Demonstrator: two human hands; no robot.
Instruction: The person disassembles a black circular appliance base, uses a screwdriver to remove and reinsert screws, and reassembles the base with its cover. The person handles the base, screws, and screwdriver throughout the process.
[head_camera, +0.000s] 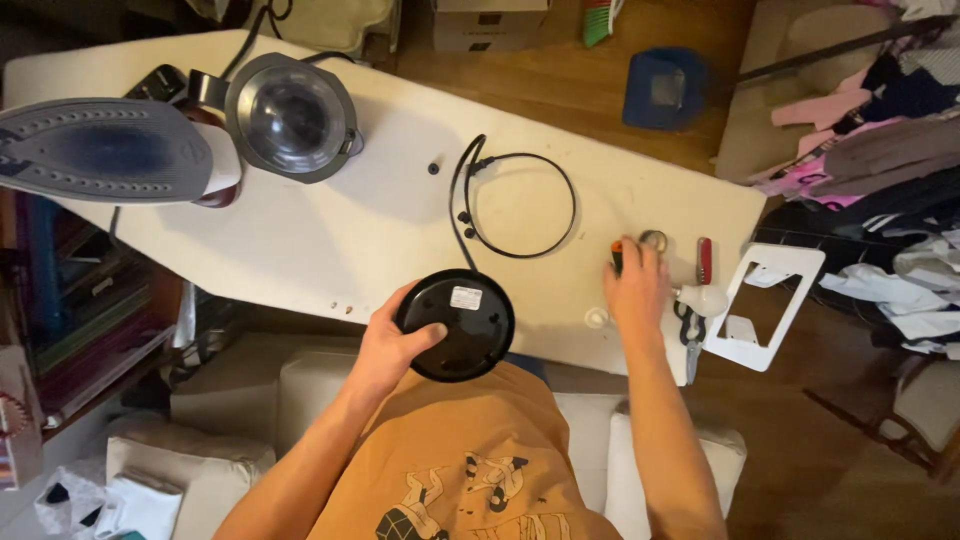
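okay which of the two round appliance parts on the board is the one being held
The black disc-shaped base at the near edge, gripped by the left hand. The grey domed round part sits untouched at the far end beside the iron.

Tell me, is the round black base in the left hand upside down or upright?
Upside down: the round black base shows its flat underside with a label, gripped by the left hand.

The person wears an orange-brown T-shirt (470, 450) with short sleeves and a black-and-white cartoon print (470, 495) low on the front. Both forearms are bare, and the left hand (392, 345) and right hand (636, 290) wear no gloves, rings or watch.
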